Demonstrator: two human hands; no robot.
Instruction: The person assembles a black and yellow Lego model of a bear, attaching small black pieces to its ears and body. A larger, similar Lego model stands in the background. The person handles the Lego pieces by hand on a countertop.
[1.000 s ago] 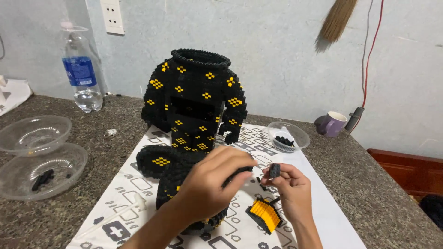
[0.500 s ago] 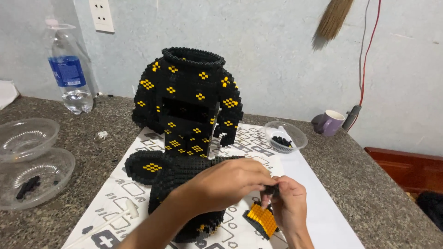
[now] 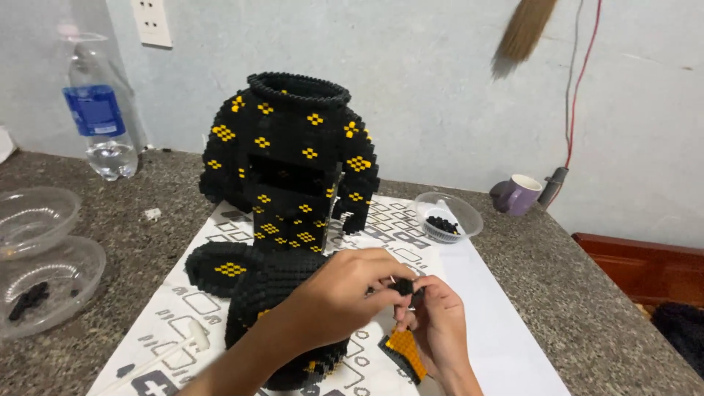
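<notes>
Both hands have drawn closer together since the earlier frames, now meeting over the printed sheet.

Left hand (image 3: 345,290) curls its fingertips onto a small black plastic brick piece (image 3: 402,284), while the right hand (image 3: 440,326), at 3 o'clock of it, pinches the same piece from below; both are nearly closed on it. A flat orange-and-black studded plate (image 3: 405,354) shows at 6 o'clock under the right hand, though whether it is held I cannot tell. The black rounded brick assembly (image 3: 275,293) sits at 9 o'clock, the tall black-and-yellow brick model (image 3: 293,161) at 12. Likely step: joining tiny parts; next calls for aligned studs and firm pressure.
</notes>
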